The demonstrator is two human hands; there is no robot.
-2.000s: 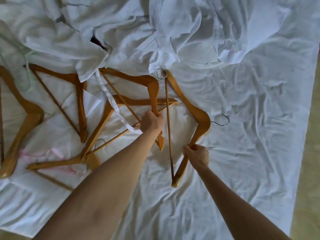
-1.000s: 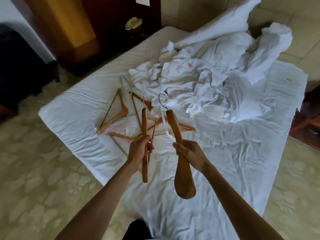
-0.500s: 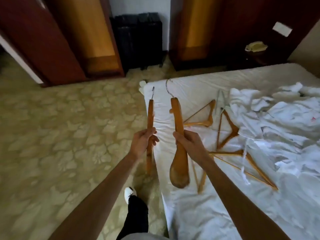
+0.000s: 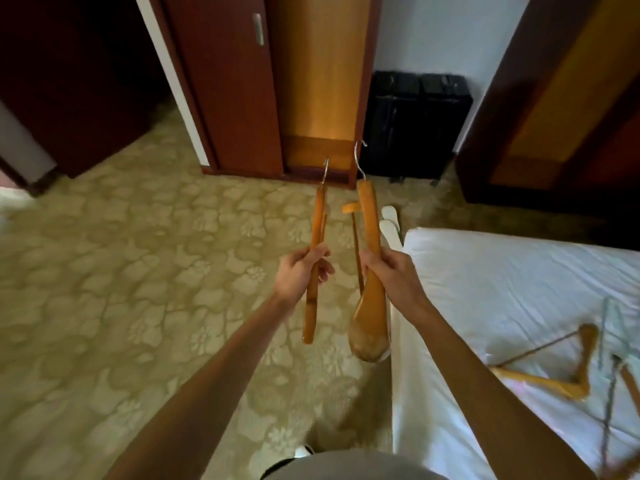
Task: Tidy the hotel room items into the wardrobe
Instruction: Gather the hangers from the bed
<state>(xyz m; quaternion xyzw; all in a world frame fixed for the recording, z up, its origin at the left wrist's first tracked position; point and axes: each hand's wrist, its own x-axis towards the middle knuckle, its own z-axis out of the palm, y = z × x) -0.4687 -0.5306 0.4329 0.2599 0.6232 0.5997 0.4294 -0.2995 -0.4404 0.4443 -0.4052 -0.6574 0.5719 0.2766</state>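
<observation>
Left hand (image 4: 300,271) grips a thin hanger (image 4: 314,258) at frame centre, fingers curled round it. Right hand (image 4: 393,275) grips a broad hanger (image 4: 369,271) beside it. Open wardrobe (image 4: 322,81) upper centre.

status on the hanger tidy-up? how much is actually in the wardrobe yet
Done: nothing visibly put away; the open wardrobe section in view shows no hangers.
In hand: left hand grips a slim wooden hanger; right hand grips a broad wooden hanger, both pointed at the wardrobe.
Left: hangers on the bed, one wooden, more at the frame edge.
</observation>
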